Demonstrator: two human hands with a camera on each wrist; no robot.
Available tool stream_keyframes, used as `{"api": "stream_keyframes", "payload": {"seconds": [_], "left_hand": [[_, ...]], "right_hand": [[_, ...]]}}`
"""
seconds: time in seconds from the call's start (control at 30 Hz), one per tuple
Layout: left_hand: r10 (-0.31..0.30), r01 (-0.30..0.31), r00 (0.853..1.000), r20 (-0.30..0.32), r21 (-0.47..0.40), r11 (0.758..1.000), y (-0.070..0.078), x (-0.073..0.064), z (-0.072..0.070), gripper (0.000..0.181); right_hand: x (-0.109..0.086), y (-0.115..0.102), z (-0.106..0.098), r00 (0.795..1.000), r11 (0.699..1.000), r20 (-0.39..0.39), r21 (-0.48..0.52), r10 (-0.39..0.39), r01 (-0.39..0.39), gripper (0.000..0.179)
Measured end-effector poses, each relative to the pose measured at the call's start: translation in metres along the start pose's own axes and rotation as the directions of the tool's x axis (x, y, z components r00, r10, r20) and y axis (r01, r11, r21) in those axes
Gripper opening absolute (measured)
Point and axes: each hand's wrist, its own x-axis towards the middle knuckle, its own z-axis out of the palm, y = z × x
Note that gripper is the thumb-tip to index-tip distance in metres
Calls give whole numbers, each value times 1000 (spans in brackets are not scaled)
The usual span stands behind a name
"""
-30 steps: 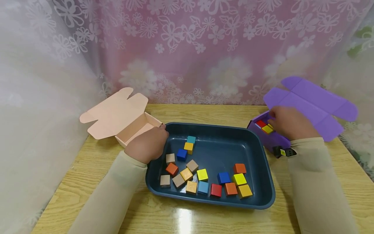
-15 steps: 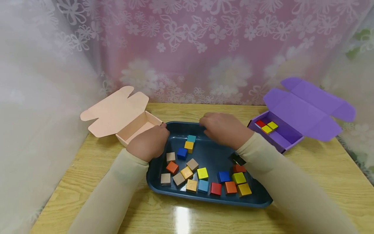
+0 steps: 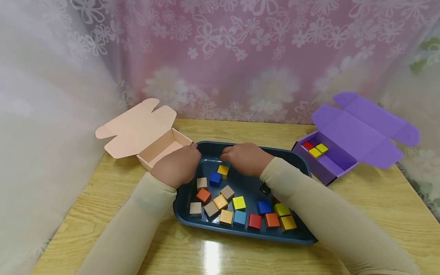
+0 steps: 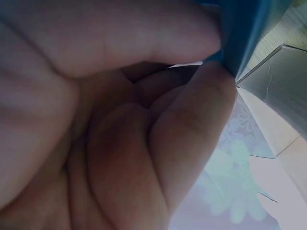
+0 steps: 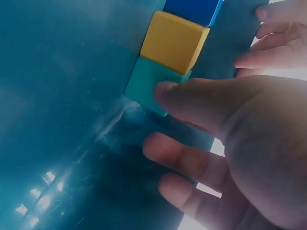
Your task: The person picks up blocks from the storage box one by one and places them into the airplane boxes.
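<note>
while the person's left hand [image 3: 177,166] grips the far left corner of the dark blue tray [image 3: 245,182], thumb and forefinger clamped together on its edge, the right hand [image 3: 247,158] reaches down inside it, near the far wall. below that hand sits a teal cube [image 5: 144,82], half covered by the thumb; the thumb and the other visible fingers are spread apart, and i can't tell whether the thumb actually touches it. the teal cube lies on the tray's floor, right against a mustard cube [image 5: 172,40], with a blue cube [image 5: 189,8] just beyond that one.

more cubes are scattered nearer the person: plain wooden ones, an orange cube [image 3: 204,195], a red cube [image 3: 254,221] and others, a few partly behind the right sleeve [image 3: 326,208]. just left of the tray a peach box [image 3: 137,130] has its lid thrown back. over to the right, a purple box [image 3: 354,130], open too, holds one red block [image 3: 307,146] and two yellow blocks [image 3: 314,152].
</note>
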Motion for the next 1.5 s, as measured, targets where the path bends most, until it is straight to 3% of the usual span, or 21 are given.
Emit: {"api": "stream_keyframes", "payload": {"seconds": [0.17, 0.3, 0.5, 0.6, 0.73, 0.93, 1.07, 1.13, 1.27, 1.4, 1.5], "left_hand": [[-10, 10, 1000, 25, -14, 1000, 1, 0, -1, 48], [5, -5, 1000, 15, -4, 1000, 1, 0, 1, 46], [30, -30, 999, -24, 19, 999, 1, 1, 3, 42], [32, -32, 999, -35, 22, 999, 2, 0, 3, 41], [48, -46, 997, -54, 45, 998, 2, 0, 2, 39], [53, -51, 997, -57, 41, 998, 2, 0, 2, 37], [61, -59, 996, -65, 30, 998, 0, 0, 3, 35], [62, -60, 996, -67, 25, 998, -1, 0, 3, 35], [67, -65, 995, -69, 34, 997, -2, 1, 2, 35], [72, -69, 996, -60, 39, 997, -1, 2, 2, 36], [73, -71, 996, -54, 38, 997, -1, 2, 1, 38]], "right_hand": [[-4, -1, -3, 999, 999, 30, -42, 20, -19, 30], [-9, 1, -8, 994, 996, 68, 18, 89, -91, 32], [-35, 16, -30, 976, 968, -30, 137, 214, -208, 36], [-59, 24, -44, 953, 944, -83, 191, 290, -270, 34], [-96, 42, -57, 910, 889, -105, 284, 401, -359, 28], [-148, 80, -54, 832, 798, -146, 409, 535, -442, 30], [-179, 105, -47, 776, 728, -99, 435, 623, -530, 28], [-191, 116, -44, 759, 693, -45, 445, 650, -568, 26], [-207, 135, -30, 741, 633, 101, 451, 664, -629, 23], [-215, 147, -10, 736, 611, 189, 445, 650, -655, 25], [-215, 151, 3, 739, 596, 214, 470, 638, -651, 25]]}}
